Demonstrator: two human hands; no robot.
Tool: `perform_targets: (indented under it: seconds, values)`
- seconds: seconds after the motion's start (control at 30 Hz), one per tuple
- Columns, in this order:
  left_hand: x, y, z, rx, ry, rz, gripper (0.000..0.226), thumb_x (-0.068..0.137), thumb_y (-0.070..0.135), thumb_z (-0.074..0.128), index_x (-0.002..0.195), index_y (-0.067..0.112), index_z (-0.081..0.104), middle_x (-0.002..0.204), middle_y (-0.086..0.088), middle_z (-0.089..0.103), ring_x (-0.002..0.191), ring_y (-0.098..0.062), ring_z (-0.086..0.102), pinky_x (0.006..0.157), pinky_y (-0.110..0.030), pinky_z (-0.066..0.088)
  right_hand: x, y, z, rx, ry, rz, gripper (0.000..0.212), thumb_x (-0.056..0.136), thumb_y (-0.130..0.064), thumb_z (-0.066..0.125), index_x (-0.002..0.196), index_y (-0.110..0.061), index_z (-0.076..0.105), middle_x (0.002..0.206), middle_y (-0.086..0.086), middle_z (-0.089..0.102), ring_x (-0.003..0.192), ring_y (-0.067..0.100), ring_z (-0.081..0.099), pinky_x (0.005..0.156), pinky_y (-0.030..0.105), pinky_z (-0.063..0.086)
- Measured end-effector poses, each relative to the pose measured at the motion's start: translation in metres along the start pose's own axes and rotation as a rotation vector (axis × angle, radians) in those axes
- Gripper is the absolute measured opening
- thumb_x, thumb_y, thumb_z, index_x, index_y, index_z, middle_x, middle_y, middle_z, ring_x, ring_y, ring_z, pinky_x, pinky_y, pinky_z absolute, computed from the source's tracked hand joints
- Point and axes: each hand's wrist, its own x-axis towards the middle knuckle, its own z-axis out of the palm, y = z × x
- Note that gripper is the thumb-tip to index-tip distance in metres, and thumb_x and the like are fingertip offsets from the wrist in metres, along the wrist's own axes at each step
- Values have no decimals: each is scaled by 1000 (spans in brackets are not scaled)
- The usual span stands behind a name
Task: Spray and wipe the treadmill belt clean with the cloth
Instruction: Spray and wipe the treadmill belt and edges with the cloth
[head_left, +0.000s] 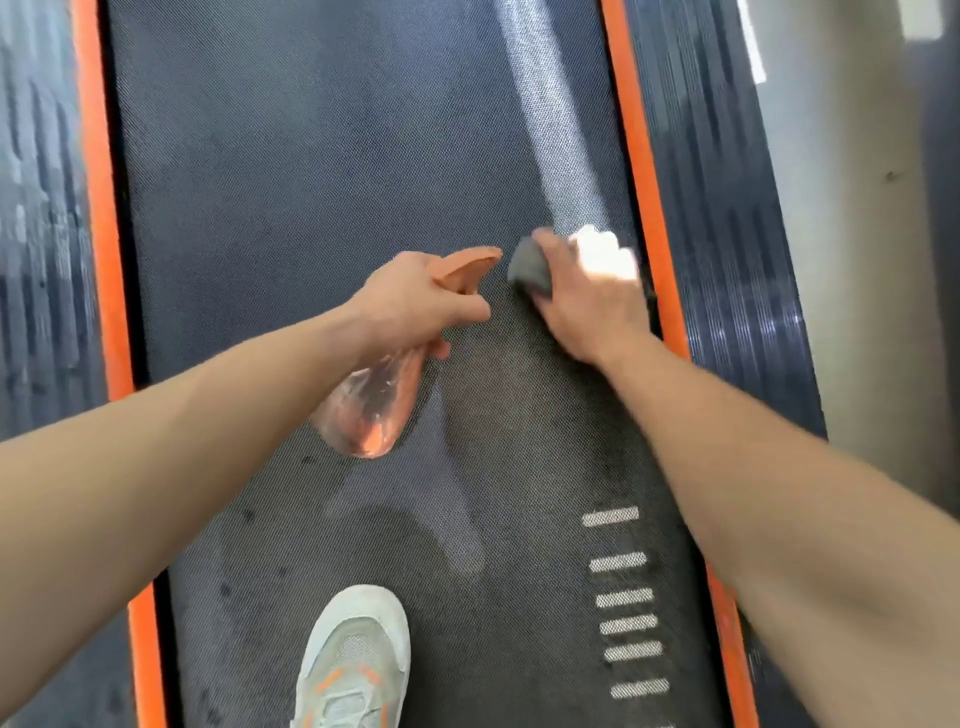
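**One bottle, one cloth, both hands busy on the belt**

Quick count: one spray bottle (369, 410), one grey cloth (530, 267), one pale shoe (353, 660) with orange accents, two orange edge strips (101, 208), and a column of short white dashes (623, 597), six that I can count cleanly.

The treadmill belt (311, 156) is dark and textured, with darker damp-looking patches near the shoe and below the bottle. A bright streak of light runs down it toward the cloth. Ribbed dark side rails (727, 234) sit outside the orange strips.

The left hand (415, 301) has its fingers wrapped round the neck of the bottle. The orange nozzle pokes forward and the clear body hangs back under the wrist, above the middle of the belt.

The right hand (592, 301) is down on the belt, just beside the right orange strip. The bunched cloth sits under it, with the thumb curled over it. The fingertips are washed out by glare, so there's no detail there. Nozzle and cloth are near each other, not touching.
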Motion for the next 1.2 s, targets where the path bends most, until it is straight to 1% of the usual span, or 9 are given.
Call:
perform_targets:
  seconds: [0.17,0.3,0.4,0.63,0.77,0.87,0.93,1.07,1.2]
  values:
    - [3,6,4,1,1,16,44,80,30,77,123,23,75,91,3,72,49,-12,69,53,-18,53,-9,-21,1,10,67,165,56,87,-45,61,136,-21,49,113,19,56,99,39,54,81,48,42]
    - [0,2,3,-62,-19,-4,47,74,32,77,119,18,76,98,-13,72,53,-16,65,62,-33,60,-132,-45,0,53,-11,-185,75,72,-45,77,138,-23,50,114,14,55,97,34,52,82,46,36]
    - [-4,-10,3,-122,-13,-43,48,72,30,78,114,9,74,94,-14,69,53,-15,61,60,-33,59,-112,-25,3,20,-89,-399,76,72,-48,76,138,-26,47,112,12,56,96,34,53,80,46,41]
    - [-34,-46,-16,-181,-63,-32,36,88,25,78,116,48,73,96,1,69,48,-12,61,50,-17,48,-36,-62,5,-13,16,220,62,85,-46,63,139,-21,46,113,15,54,98,36,53,80,48,43]
    - [-44,-54,-18,-183,-112,-19,41,90,18,77,119,46,71,92,4,67,52,-10,59,50,-19,51,-128,-108,8,33,13,17,73,72,-45,76,136,-22,50,109,13,54,93,33,51,79,46,40]
    - [-46,-61,-14,-127,-117,-54,22,83,27,82,104,31,78,83,3,65,56,-15,62,59,-29,60,-177,-110,13,27,-13,-189,81,64,-46,85,135,-24,52,111,12,55,94,32,52,80,44,40]
    - [-50,-66,-9,-38,-122,-75,25,81,31,83,99,17,75,76,3,65,56,-17,66,59,-28,57,-182,-98,12,11,-17,-112,80,65,-43,85,134,-23,52,111,12,55,94,33,53,79,45,41]
    - [-58,-72,-7,50,-93,-90,17,85,29,80,89,16,69,68,8,62,50,-14,67,51,-16,48,-179,-92,7,27,3,326,72,74,-38,78,137,-15,50,115,19,53,95,39,53,79,51,43]
    - [-58,-70,-8,252,-101,-124,25,82,34,74,70,22,56,61,1,65,48,-9,70,50,-16,47,-179,-94,5,31,4,370,71,77,-40,76,137,-14,50,116,20,53,96,38,51,81,51,43]
